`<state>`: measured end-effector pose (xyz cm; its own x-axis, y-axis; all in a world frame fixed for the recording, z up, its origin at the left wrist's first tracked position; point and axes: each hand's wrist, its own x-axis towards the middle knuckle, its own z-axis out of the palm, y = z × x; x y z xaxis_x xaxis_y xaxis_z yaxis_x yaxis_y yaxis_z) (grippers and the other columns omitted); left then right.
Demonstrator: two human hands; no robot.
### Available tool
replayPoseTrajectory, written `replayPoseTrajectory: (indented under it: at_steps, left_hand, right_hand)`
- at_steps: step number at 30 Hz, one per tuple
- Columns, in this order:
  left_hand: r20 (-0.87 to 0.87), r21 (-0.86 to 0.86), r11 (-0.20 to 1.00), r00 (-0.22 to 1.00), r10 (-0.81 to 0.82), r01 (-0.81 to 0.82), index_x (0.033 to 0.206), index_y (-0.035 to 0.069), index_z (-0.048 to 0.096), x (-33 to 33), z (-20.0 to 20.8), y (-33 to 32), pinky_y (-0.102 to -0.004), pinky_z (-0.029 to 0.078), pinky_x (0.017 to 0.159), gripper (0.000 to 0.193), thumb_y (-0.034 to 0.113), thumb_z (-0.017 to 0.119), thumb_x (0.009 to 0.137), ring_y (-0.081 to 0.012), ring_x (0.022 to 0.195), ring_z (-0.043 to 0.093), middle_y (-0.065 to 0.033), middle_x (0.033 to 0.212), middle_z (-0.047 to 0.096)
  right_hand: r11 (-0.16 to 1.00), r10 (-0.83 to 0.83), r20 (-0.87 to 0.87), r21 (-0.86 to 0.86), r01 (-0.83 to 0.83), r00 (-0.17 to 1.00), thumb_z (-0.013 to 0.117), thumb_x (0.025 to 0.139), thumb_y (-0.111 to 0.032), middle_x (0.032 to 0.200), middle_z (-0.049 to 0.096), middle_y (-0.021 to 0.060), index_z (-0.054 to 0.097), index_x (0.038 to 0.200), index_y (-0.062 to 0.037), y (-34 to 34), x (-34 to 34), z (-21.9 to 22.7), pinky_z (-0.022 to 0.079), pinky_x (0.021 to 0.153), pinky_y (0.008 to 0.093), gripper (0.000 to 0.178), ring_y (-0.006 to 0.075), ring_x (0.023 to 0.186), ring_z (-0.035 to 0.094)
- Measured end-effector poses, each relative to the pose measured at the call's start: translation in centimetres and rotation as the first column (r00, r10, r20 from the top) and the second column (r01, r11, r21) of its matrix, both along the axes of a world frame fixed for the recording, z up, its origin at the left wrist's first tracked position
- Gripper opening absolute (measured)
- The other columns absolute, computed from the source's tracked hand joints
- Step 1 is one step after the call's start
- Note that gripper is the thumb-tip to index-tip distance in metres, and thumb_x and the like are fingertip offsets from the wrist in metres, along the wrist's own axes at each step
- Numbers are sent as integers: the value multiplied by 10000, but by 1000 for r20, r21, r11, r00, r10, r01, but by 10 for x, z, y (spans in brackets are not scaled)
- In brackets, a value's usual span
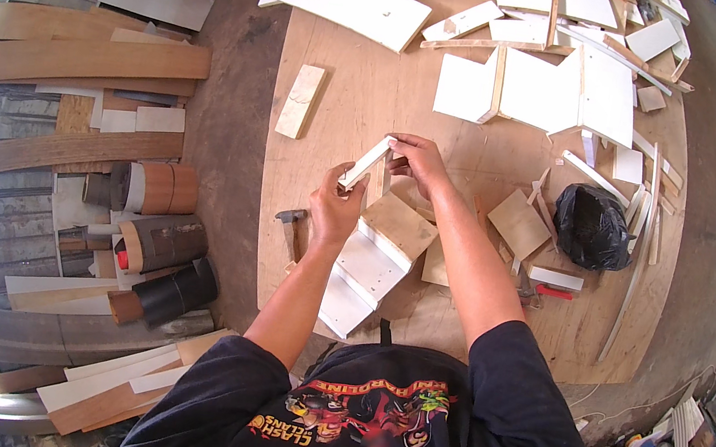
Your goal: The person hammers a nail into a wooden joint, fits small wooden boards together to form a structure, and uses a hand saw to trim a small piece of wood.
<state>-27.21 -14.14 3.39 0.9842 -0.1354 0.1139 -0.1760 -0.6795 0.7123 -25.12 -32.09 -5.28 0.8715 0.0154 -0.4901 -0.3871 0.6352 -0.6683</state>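
Observation:
My left hand (337, 207) and my right hand (419, 163) hold a short white wooden strip (366, 162) between them, one at each end. It is tilted, its upper end at the right hand's fingertips. Just below the hands, close to my body, sits a stepped piece of joined boards (361, 268), white on its lower steps and bare wood on top. A hammer (293, 220) lies left of it, beside my left forearm. Further left and beyond rests a pale wooden block (300, 101).
White zigzag-joined boards (537, 89) and piled offcuts cover the table's (381, 62) far right. A black plastic bag (594, 226), a square wood piece (519, 224) and a red-handled tool (553, 292) lie right. Planks (92, 63) and rolls of sheet (161, 246) occupy the left floor.

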Motion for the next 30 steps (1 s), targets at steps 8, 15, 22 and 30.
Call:
replayPoseTrajectory:
  at_steps: [8, 15, 22, 30]
  left_hand:
    - [69, 40, 999, 997, -27, 25, 1171, 27, 690, 0, -6, 4, -341, 574, 681, 351, 161, 800, 866, -264, 740, 724, -182, 933, 750]
    - [57, 12, 999, 997, -41, 41, 1171, 35, 693, 2, -10, 4, -360, 571, 717, 335, 192, 783, 889, -280, 776, 730, -188, 940, 752]
    - [29, 22, 999, 999, -28, 27, 1167, 40, 698, 0, -2, 5, -361, 568, 698, 333, 204, 787, 891, -270, 752, 720, -175, 928, 753]
    - [-54, -6, 1000, 998, -24, 23, 1144, 13, 711, 1, 3, 6, -293, 555, 658, 316, 150, 806, 877, -147, 713, 687, -155, 890, 758]
  right_hand:
    - [1000, 9, 1, 8, -9, 1000, 681, 967, -168, 899, 705, 71, 693, 1222, -7, 0, 1, 1, 574, 677, 285, 302, 150, 717, 680]
    - [998, 29, -6, -57, -29, 1000, 661, 987, -217, 905, 699, 47, 706, 1201, -25, 1, 1, 1, 561, 669, 279, 291, 140, 722, 673]
    - [189, 383, -505, -777, -600, 774, 674, 923, -507, 987, 748, 157, 739, 1080, -12, -4, -54, 3, 556, 784, 435, 523, 294, 904, 727]
    - [283, 438, -518, -697, -659, 735, 725, 865, -521, 1020, 749, 200, 753, 1085, -17, 5, -100, 8, 532, 851, 415, 551, 320, 996, 721]
